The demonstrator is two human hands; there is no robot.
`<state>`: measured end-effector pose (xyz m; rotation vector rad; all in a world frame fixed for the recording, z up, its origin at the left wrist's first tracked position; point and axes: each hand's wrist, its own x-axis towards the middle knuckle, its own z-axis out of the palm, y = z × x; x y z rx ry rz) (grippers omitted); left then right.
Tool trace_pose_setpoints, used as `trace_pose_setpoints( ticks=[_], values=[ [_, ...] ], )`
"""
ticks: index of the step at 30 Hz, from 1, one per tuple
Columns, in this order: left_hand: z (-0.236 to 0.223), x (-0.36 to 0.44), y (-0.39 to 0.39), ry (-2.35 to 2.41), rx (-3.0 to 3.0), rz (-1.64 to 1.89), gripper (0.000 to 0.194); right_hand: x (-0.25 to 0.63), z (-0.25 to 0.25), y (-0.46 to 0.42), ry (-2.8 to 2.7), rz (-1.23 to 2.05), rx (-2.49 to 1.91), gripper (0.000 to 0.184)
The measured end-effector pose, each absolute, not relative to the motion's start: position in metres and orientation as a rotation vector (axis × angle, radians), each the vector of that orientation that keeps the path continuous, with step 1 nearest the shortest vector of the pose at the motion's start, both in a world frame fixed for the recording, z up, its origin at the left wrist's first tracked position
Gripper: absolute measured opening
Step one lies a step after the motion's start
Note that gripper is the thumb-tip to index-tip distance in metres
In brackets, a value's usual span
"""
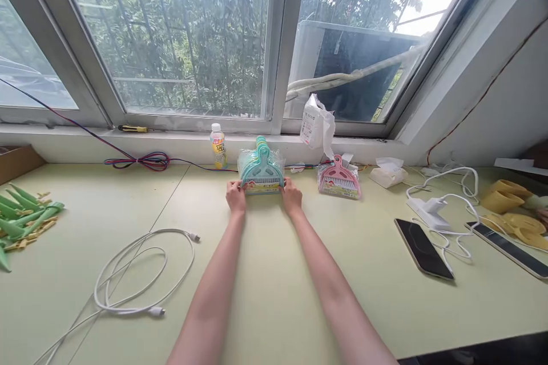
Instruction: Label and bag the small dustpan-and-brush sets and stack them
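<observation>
We hold the teal dustpans (262, 171) at twelve o'clock, left hand (236, 196) and right hand (292, 196) clamped on opposite lower corners.
Slick plastic wrap (243, 157) could let the stack slip if our grip turned uneven, perhaps bumping the bottle (218, 149) at its ten o'clock; our pale surface (274, 296) meets a windowed wall (192, 141), a pink dustpan (338, 179) at one.
</observation>
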<state>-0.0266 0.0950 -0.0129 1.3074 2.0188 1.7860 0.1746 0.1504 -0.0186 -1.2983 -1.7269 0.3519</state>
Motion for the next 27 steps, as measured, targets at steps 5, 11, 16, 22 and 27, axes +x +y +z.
trace_pose_setpoints(
  ticks=[5,11,16,22,27],
  values=[
    [-0.014,-0.026,0.097,2.095,1.348,1.738,0.018,0.169,-0.016,0.155,-1.913,0.14,-1.468,0.021],
    [-0.011,-0.022,0.094,2.212,1.383,1.669,0.015,0.171,-0.014,0.149,-1.963,0.057,-1.516,0.026],
    [-0.011,-0.023,0.096,2.222,1.406,1.742,0.023,0.17,-0.014,0.146,-1.923,0.048,-1.503,0.031],
    [-0.013,-0.023,0.097,2.231,1.302,1.859,0.033,0.195,-0.014,0.155,-1.579,-0.024,-1.47,0.035],
    [-0.01,-0.02,0.093,2.209,1.279,1.988,0.033,0.286,-0.012,0.176,-0.896,-0.154,-1.839,0.034]
  ],
)
